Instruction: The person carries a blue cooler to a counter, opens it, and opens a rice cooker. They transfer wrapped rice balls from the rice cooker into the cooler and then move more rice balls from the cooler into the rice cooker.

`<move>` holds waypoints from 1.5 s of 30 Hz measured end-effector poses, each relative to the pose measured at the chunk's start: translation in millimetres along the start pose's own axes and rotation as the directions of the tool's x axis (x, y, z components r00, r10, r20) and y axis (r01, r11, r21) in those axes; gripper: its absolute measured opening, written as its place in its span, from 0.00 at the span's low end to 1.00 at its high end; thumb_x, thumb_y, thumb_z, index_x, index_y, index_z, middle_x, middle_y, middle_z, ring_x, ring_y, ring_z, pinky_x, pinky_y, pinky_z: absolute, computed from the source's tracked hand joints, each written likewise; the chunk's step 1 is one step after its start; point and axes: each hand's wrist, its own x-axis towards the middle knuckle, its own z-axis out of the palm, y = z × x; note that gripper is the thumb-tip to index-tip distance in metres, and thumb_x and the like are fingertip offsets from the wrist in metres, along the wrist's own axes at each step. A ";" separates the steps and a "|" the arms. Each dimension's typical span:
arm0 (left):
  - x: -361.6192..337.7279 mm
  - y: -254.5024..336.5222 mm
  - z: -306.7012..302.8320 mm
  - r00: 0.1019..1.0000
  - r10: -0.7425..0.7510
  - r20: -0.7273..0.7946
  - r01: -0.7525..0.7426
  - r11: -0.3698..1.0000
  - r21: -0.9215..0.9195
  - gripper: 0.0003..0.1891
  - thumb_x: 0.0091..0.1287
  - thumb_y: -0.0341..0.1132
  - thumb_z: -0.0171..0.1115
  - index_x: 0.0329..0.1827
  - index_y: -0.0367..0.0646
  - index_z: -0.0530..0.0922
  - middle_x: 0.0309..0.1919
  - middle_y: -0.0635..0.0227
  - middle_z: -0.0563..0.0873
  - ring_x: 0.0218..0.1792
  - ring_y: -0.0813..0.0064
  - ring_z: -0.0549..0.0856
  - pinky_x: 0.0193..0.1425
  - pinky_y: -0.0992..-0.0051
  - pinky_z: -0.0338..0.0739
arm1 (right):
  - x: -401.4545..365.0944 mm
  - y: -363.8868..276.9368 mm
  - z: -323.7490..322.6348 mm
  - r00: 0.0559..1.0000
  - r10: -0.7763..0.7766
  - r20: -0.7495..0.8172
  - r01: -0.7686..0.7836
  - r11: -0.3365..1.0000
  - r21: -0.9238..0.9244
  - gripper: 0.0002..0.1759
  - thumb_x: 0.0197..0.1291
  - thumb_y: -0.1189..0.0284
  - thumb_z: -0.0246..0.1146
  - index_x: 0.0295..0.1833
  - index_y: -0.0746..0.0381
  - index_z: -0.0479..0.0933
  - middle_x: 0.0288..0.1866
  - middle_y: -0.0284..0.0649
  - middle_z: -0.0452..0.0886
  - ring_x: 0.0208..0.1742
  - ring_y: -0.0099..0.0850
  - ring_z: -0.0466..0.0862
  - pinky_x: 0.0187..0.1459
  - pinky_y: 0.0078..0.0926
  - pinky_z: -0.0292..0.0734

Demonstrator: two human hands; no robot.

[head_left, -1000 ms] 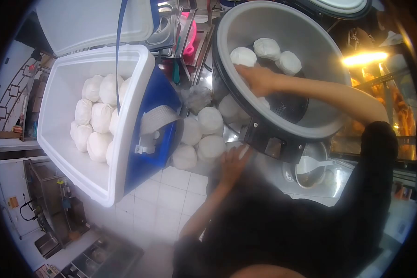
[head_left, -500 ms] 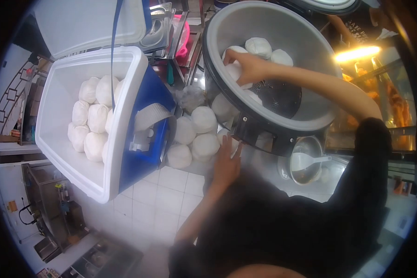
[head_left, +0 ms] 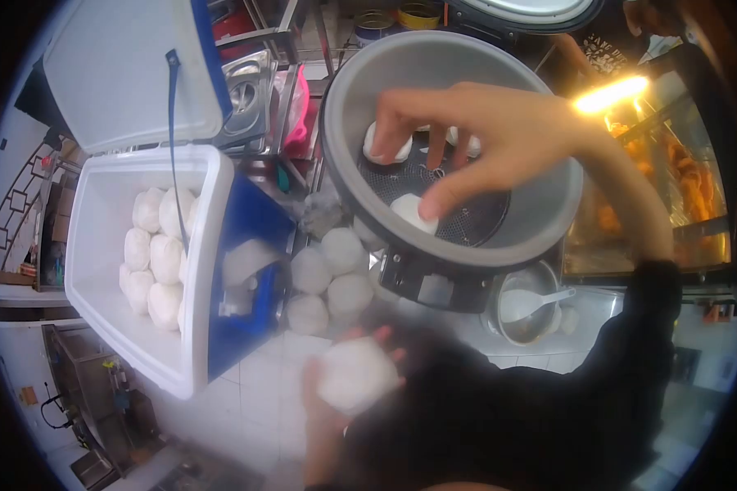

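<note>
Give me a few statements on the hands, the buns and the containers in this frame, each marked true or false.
1. The left hand holds a white bun. True.
2. The right hand rests inside the cooler box. False: it is spread over the grey pot, with its thumb on a second bun on the perforated tray.
3. The cooler box's lid is shut. False: it stands open, and buns show inside the box.
4. Loose buns lie between the cooler box and the grey pot. True.
5. A white spoon lies in a small metal bowl. True.
</note>
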 end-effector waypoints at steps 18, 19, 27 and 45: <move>95.2 -102.0 -129.4 0.762 0.573 -0.302 0.121 0.333 0.935 0.26 0.63 0.42 0.63 0.60 0.34 0.72 0.55 0.48 0.79 0.58 0.52 0.77 0.62 0.63 0.69 | 34.4 150.9 122.3 0.952 -0.177 0.251 0.196 0.979 -0.051 0.48 0.24 0.76 0.77 0.59 0.59 0.63 0.56 0.48 0.71 0.59 0.50 0.73 0.57 0.44 0.72; 92.5 -97.9 -120.5 0.757 0.579 -0.303 0.117 0.337 0.934 0.26 0.63 0.42 0.63 0.60 0.34 0.72 0.55 0.48 0.79 0.58 0.52 0.77 0.62 0.63 0.69 | 36.3 151.5 119.4 0.953 -0.176 0.245 0.203 0.975 -0.091 0.47 0.24 0.74 0.77 0.58 0.59 0.63 0.55 0.49 0.72 0.57 0.50 0.74 0.56 0.43 0.72; 40.2 4.8 -41.6 0.986 0.143 -0.089 -0.052 0.762 0.645 0.37 0.66 0.55 0.57 0.69 0.35 0.63 0.57 0.46 0.78 0.58 0.55 0.80 0.60 0.63 0.75 | 18.3 54.4 -5.7 0.993 -0.039 0.113 0.041 0.999 -0.014 0.46 0.29 0.68 0.75 0.60 0.59 0.62 0.52 0.46 0.75 0.55 0.43 0.76 0.48 0.36 0.76; 58.7 -57.6 -97.0 0.900 -0.058 -0.432 0.275 0.845 0.459 0.32 0.63 0.41 0.67 0.66 0.40 0.63 0.57 0.59 0.75 0.53 0.65 0.80 0.46 0.70 0.85 | 58.5 176.9 62.8 0.973 0.214 -0.081 -0.227 0.953 -0.202 0.41 0.41 0.70 0.75 0.62 0.60 0.62 0.60 0.50 0.69 0.62 0.50 0.70 0.60 0.43 0.69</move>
